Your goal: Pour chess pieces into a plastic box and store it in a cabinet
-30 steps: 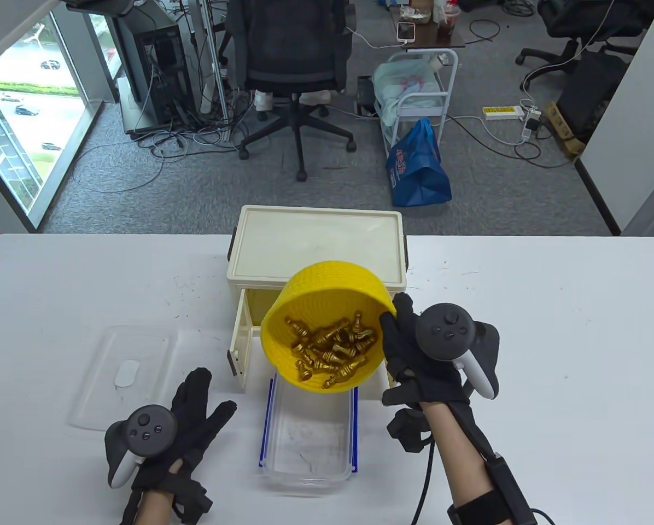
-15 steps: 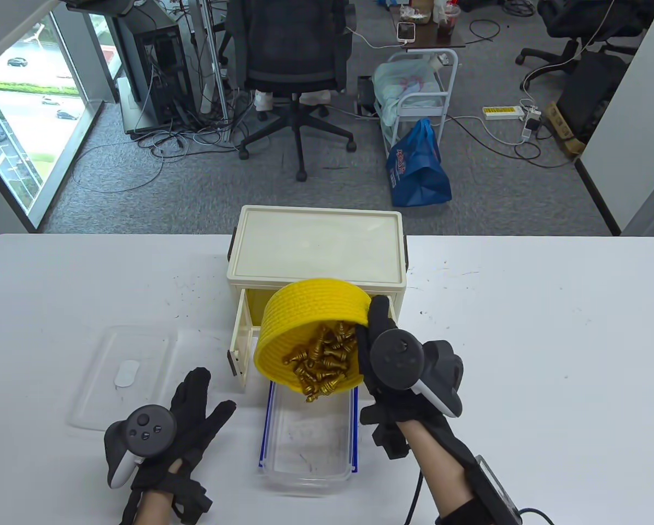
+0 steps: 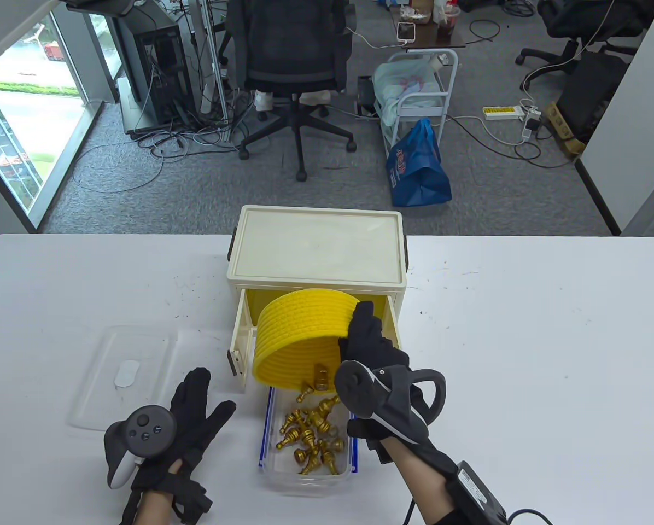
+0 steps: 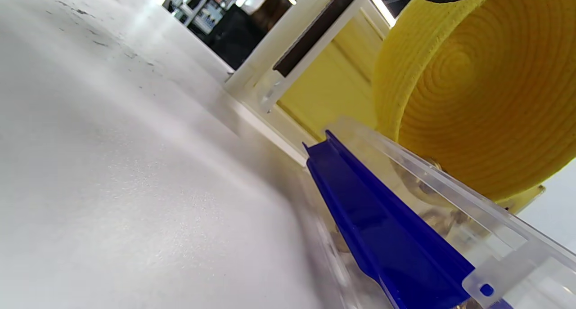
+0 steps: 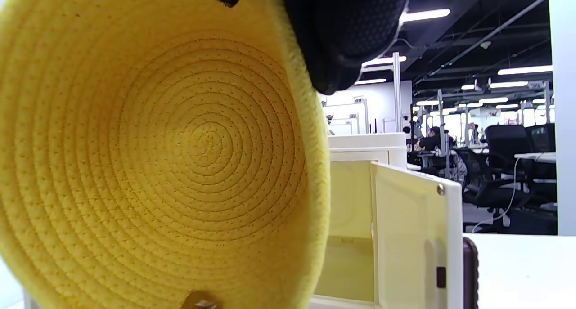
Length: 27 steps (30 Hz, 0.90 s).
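nearest the table's front edge: left hand (image 3: 182,424) in a black sensor glove, resting flat on the white table (image 3: 524,355), fingers spread apart, holding nothing. just to its right: clear rectangular plastic box with blue side clips (image 3: 268,437), open-topped, with its short end toward the front edge. contents: gold-coloured chess pieces (image 3: 310,432), lying jumbled on its floor; exact count could not be told. left of the box, beyond the left hand: flat clear plastic lid (image 3: 122,377), lying on the table, apart from the box. right hand (image 3: 373,353) in a black sensor glove, raised over the box's far end, fingers clamped on the rim of a round yellow woven basket (image 3: 299,339). basket tipped far over, mouth facing down toward the box; a few gold pieces were at its lip and just below it. right wrist view: basket interior mostly bare, one gold piece at its lower edge. behind the basket: cream plastic cabinet (image 3: 316,246), both front doors swung open, pale yellow inside.
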Tool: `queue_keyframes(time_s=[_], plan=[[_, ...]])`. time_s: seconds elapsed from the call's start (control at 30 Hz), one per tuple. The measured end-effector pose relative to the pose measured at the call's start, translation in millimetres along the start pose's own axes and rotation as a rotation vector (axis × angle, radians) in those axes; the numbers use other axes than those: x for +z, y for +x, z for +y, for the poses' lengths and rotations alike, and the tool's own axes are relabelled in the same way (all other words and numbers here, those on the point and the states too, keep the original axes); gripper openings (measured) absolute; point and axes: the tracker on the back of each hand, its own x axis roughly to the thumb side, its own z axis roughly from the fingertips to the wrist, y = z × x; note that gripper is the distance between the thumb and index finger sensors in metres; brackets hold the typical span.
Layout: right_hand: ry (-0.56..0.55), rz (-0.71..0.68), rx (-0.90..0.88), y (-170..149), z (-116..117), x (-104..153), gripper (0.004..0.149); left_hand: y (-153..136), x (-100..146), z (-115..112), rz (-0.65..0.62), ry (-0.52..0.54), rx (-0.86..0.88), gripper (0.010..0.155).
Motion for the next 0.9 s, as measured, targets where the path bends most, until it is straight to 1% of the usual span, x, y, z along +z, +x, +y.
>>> queue_keyframes(time_s=[0.27, 0.5, 0.7, 0.83, 0.9], plan=[[-0.095, -0.019, 0.164, 17.7, -1.1, 12.7, 0.055, 0.0, 0.2, -0.1, 0.000, 0.000, 0.006, 0.095], [-0.146, -0.014, 0.241, 25.4, 1.8, 16.0, 0.055, -0.3, 0.4, 0.0, -0.001, 0.001, 0.011, 0.095], [-0.145, 0.028, 0.180, 22.4, -7.7, 10.4, 0.055, -1.0, 1.0, 0.4, 0.000, 0.005, 0.022, 0.095], [-0.128, 0.075, 0.130, 17.9, -20.3, 5.0, 0.055, -1.6, 0.6, 1.0, 0.000, 0.008, 0.022, 0.095], [-0.110, 0.105, 0.075, 13.7, -27.4, 0.2, 0.055, -2.6, 0.7, 1.1, 0.003, 0.007, 0.031, 0.095]])
